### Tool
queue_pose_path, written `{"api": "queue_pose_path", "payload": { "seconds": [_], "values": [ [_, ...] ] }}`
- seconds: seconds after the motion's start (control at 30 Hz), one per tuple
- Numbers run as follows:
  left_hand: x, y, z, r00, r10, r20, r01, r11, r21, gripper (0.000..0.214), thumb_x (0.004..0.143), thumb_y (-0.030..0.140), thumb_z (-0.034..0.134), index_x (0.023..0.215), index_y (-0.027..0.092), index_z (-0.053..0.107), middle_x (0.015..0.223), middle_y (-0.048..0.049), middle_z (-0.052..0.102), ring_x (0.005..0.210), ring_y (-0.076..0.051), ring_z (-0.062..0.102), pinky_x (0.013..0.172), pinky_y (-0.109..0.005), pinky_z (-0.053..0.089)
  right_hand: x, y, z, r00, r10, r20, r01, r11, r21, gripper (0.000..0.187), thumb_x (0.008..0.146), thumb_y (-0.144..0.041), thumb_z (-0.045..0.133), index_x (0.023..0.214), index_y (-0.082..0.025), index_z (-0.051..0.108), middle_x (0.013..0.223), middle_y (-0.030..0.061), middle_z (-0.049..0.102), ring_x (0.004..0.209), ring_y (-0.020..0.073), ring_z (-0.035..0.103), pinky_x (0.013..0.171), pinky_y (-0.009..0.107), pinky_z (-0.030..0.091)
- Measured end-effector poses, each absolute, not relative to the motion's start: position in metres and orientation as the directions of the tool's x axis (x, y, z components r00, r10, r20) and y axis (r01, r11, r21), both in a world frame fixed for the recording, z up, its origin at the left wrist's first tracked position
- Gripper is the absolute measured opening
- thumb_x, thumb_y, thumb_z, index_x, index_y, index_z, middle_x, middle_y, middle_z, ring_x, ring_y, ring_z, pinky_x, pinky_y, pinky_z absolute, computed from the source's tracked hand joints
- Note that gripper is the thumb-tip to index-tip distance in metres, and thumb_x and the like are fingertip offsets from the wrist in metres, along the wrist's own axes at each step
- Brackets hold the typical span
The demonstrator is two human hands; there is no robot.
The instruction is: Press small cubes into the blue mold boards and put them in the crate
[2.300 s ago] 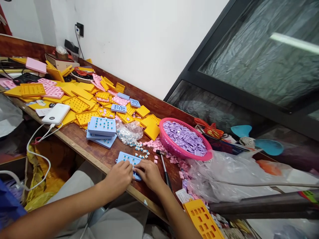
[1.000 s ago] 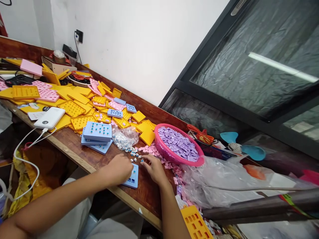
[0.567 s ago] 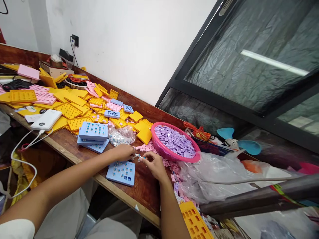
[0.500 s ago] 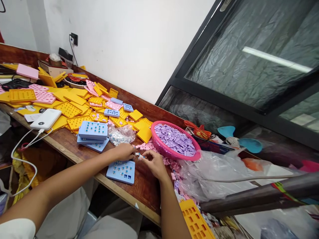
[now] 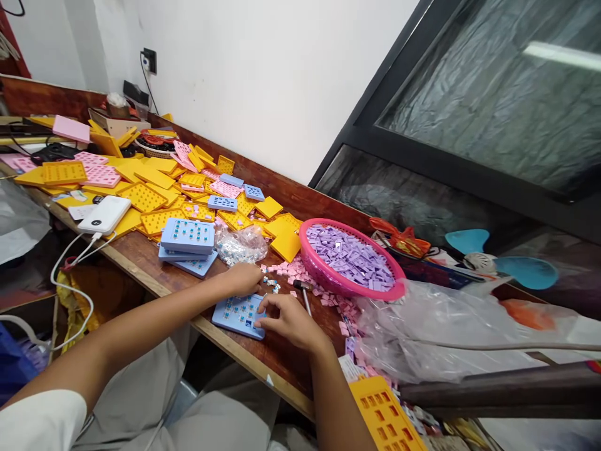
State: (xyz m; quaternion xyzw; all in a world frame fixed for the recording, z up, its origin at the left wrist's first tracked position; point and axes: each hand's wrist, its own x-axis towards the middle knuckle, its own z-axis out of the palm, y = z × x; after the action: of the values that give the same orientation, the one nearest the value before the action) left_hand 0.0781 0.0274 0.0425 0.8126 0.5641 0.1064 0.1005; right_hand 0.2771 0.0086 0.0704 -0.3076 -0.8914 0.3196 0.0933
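Observation:
A light blue plate (image 5: 237,315) with small blue and white pieces set in it lies near the front edge of the wooden table (image 5: 154,274). My right hand (image 5: 287,319) rests on the plate's right end, fingers curled in a pinch on its edge. My left hand (image 5: 244,279) sits just behind the plate, fingers closed over several loose small pieces (image 5: 271,285); what it holds is hidden. A small hammer (image 5: 304,294) lies right of my hands.
A pink basket (image 5: 350,288) holds purple tiles. Pink tiles (image 5: 293,269) are scattered before it. Stacked blue plates (image 5: 188,238), a clear bag of pieces (image 5: 239,245), yellow and pink plates (image 5: 145,197), a white power bank (image 5: 104,215) and plastic bags (image 5: 432,326) crowd the table.
My right hand has come back from the loose pieces onto the blue plate's right end. My left hand stays behind the plate. The camera has shifted a little.

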Motion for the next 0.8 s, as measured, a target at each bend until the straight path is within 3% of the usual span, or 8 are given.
{"api": "queue_pose_path", "payload": {
  "seconds": [0.2, 0.43, 0.5, 0.67, 0.8],
  "values": [
    [0.066, 0.021, 0.045, 0.327, 0.942, 0.078, 0.891, -0.335, 0.306, 0.014, 0.087, 0.018, 0.060, 0.087, 0.015, 0.073, 0.093, -0.0118, 0.074, 0.088, -0.025, 0.069, 0.075, -0.030, 0.048, 0.264, 0.003, 0.061, -0.791, 0.609, -0.054, 0.554, 0.678, -0.483, 0.022, 0.075, -0.036, 0.086, 0.077, -0.019, 0.072, 0.072, 0.0002, 0.069, 0.066, 0.0147, 0.059, 0.058, 0.023, 0.033],
    [0.057, -0.042, 0.057, 0.236, 0.920, 0.315, 0.842, -0.355, 0.407, 0.022, 0.101, 0.033, 0.053, 0.093, 0.018, 0.067, 0.094, -0.0053, 0.068, 0.088, -0.020, 0.065, 0.077, -0.028, 0.046, 0.269, 0.005, 0.063, -0.806, 0.582, -0.107, 0.526, 0.621, -0.581, 0.009, 0.078, -0.022, 0.083, 0.081, -0.019, 0.075, 0.074, -0.0004, 0.072, 0.068, 0.0151, 0.063, 0.061, 0.022, 0.038],
    [0.067, -0.064, 0.046, 0.259, 0.906, 0.334, 0.848, -0.379, 0.370, 0.025, 0.103, 0.037, 0.051, 0.093, 0.018, 0.065, 0.093, -0.0045, 0.066, 0.087, -0.019, 0.064, 0.076, -0.028, 0.045, 0.273, 0.006, 0.065, -0.834, 0.544, -0.094, 0.483, 0.637, -0.601, 0.002, 0.081, -0.019, 0.078, 0.082, -0.019, 0.076, 0.077, -0.0004, 0.074, 0.070, 0.0158, 0.064, 0.065, 0.023, 0.040],
    [0.090, -0.084, 0.012, 0.307, 0.868, 0.390, 0.882, -0.413, 0.226, 0.038, 0.100, 0.050, 0.049, 0.091, 0.016, 0.063, 0.087, -0.0057, 0.063, 0.084, -0.021, 0.063, 0.074, -0.031, 0.046, 0.273, 0.006, 0.067, -0.846, 0.533, -0.012, 0.435, 0.677, -0.593, 0.012, 0.084, -0.011, 0.068, 0.083, -0.019, 0.077, 0.084, 0.0019, 0.076, 0.076, 0.0177, 0.067, 0.071, 0.025, 0.043],
    [0.085, -0.079, 0.010, 0.285, 0.885, 0.367, 0.889, -0.387, 0.244, 0.036, 0.098, 0.049, 0.054, 0.090, 0.016, 0.064, 0.087, -0.0056, 0.064, 0.085, -0.022, 0.063, 0.075, -0.031, 0.046, 0.269, 0.007, 0.065, -0.847, 0.531, 0.023, 0.417, 0.690, -0.592, 0.014, 0.086, -0.011, 0.066, 0.084, -0.019, 0.077, 0.085, 0.0026, 0.077, 0.078, 0.0181, 0.067, 0.074, 0.025, 0.045]
  ]
}}
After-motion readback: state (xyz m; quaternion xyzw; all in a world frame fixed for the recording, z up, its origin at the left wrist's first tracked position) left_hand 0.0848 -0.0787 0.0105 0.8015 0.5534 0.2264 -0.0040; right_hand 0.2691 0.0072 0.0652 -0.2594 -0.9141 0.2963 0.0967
